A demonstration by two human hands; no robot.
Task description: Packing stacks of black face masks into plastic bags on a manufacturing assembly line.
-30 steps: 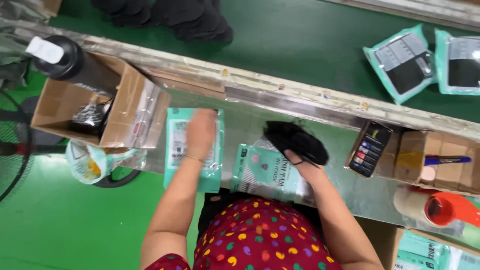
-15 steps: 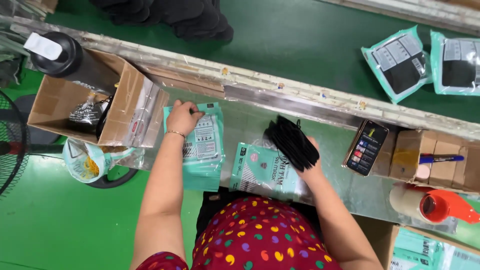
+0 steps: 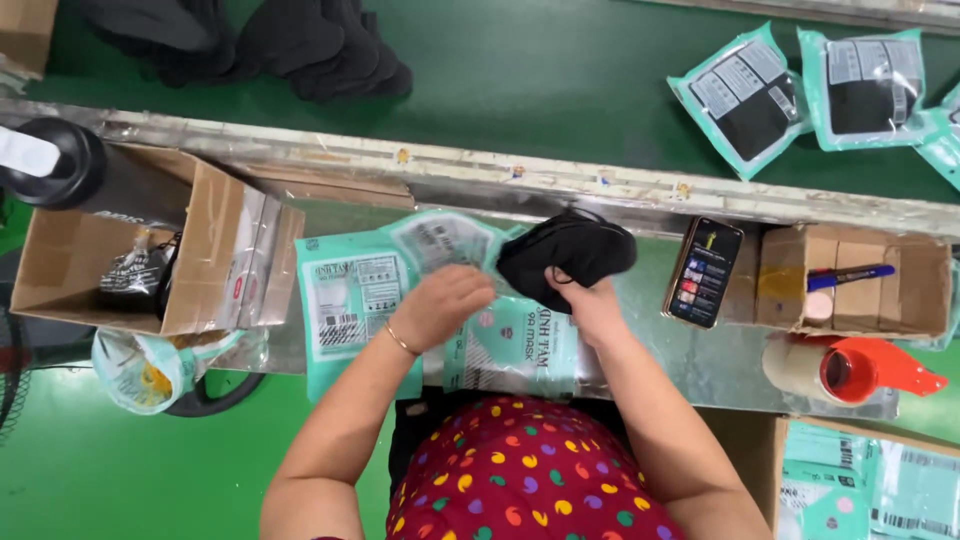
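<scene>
My right hand [image 3: 592,305] grips a stack of black face masks [image 3: 566,250] just above the metal workbench [image 3: 720,360]. My left hand [image 3: 452,300] pinches the edge of a teal plastic pouch [image 3: 440,238] and lifts it toward the masks. More flat teal pouches [image 3: 345,300] lie under and left of my left hand, and another pouch [image 3: 520,345] lies beneath my wrists.
An open cardboard box [image 3: 200,250] with a black bottle [image 3: 60,170] stands at the left. A phone [image 3: 703,272], a small cardboard box with a pen [image 3: 850,285] and a tape dispenser [image 3: 850,368] sit at the right. Filled pouches [image 3: 745,95] and loose black masks [image 3: 320,45] lie on the green belt.
My left hand has picked a pouch off the left pile and brought it right to the masks. My right hand has raised the mask stack slightly toward it.
</scene>
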